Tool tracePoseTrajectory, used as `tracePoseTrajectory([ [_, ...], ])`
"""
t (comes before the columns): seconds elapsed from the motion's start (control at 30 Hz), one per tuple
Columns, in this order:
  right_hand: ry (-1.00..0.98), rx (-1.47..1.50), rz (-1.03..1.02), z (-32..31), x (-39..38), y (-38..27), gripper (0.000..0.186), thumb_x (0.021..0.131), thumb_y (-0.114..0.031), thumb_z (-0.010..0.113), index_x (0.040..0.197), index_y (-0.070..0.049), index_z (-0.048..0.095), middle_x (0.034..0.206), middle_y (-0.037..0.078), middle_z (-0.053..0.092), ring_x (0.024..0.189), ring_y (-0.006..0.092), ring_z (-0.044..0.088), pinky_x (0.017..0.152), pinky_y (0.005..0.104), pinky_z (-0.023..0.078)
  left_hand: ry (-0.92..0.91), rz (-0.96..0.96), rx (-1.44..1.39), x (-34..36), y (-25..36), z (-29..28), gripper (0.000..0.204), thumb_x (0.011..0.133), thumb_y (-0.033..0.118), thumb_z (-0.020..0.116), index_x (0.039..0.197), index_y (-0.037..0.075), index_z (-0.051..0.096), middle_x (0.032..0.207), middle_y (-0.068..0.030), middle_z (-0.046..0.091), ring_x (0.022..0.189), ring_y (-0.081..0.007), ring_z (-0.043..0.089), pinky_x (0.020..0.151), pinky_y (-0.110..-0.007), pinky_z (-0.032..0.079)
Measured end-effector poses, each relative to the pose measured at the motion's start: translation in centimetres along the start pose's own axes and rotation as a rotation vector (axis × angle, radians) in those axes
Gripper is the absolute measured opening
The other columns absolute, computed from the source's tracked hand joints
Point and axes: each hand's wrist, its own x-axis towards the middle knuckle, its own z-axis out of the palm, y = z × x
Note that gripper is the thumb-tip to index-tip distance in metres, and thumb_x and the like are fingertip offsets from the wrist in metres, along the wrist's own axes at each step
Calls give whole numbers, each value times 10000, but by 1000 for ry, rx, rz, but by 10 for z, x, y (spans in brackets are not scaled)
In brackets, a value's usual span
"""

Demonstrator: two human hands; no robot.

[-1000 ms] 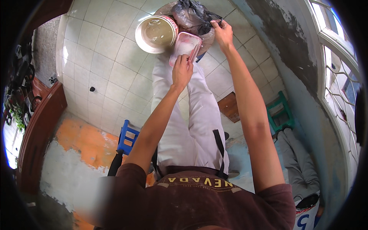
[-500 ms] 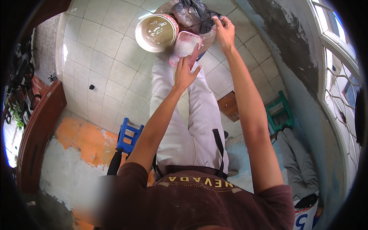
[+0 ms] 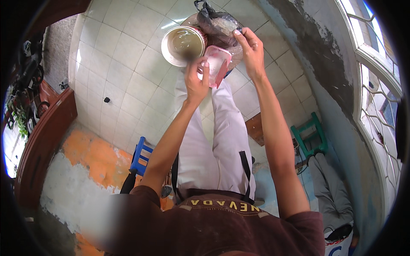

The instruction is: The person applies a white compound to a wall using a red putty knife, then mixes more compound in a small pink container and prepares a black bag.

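Note:
My right hand (image 3: 252,49) pinches the edge of a thin dark plastic bag (image 3: 205,17), whose mouth is pulled open; pale clumped material (image 3: 224,26) shows inside. My left hand (image 3: 197,83) is closed, fingers curled and thumb bent in, at the left side of a pink plastic tub (image 3: 230,54). A dark smeared patch lies beyond its fingertips, and what they hold, if anything, I cannot make out. White stuff coats the tub's inside, and a flat reddish piece (image 3: 221,73) leans along its right side. Left of the tub stands a white bucket (image 3: 167,53) of cloudy liquid.
A blue plastic stool (image 3: 140,157) is at the left and a green one (image 3: 318,132) at the right. A brown board (image 3: 255,129) lies on the tiled floor. A small black object (image 3: 106,100) sits on the tiles. A grilled window (image 3: 378,85) lines the right wall.
My left hand has moved left from over the tub to its left side, and its fingers have curled in. The bag's mouth has opened wider. My right hand stays at the bag.

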Motion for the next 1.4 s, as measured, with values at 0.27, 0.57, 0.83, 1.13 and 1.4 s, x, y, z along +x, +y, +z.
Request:
tracePoseTrajectory([
  [0.27, -99, 95, -249, -9, -30, -47, 189, 999, -128, 568, 985, 42, 648, 1151, 90, 641, 943, 141, 594, 905, 305, 475, 320, 340, 300, 133, 35, -9, 583, 935, 385, 676, 1355, 15, 511, 1109, -175, 619, 916, -276, 639, 824, -390, 518],
  [0.57, -5, 61, -345, -32, -81, -118, 197, 1015, -132, 502, 1057, 28, 608, 1201, 123, 617, 938, 157, 552, 942, 363, 464, -545, -195, 78, 107, 109, -29, 467, 927, 355, 702, 1221, 16, 571, 1001, -111, 643, 821, -155, 644, 693, -320, 536],
  [0.83, 41, -4, -416, -53, -170, -197, 249, 1024, -146, 478, 1233, -11, 492, 1108, 118, 626, 945, 172, 559, 892, 331, 429, -391, -414, -943, 18, 243, -83, 420, 1000, 212, 599, 1381, 91, 471, 1072, -102, 599, 790, -162, 651, 759, -342, 552],
  [1.13, 7, 26, -426, -7, -270, -265, 475, 941, -44, 651, 1325, -53, 372, 1046, 102, 643, 992, 173, 625, 858, 332, 485, -673, -242, -659, -57, 405, -135, 644, 1031, 562, 356, 1491, 111, 386, 1298, -43, 561, 1025, -167, 520, 951, -392, 478],
  [1.4, 99, 275, -291, 31, -319, -266, 334, 983, -55, 604, 1264, -49, 422, 916, 33, 598, 876, 116, 638, 692, 237, 484, -738, -152, -246, -67, 399, -197, 707, 1021, 609, 323, 1484, 82, 416, 1269, -122, 607, 1017, -188, 633, 1036, -444, 444],
])
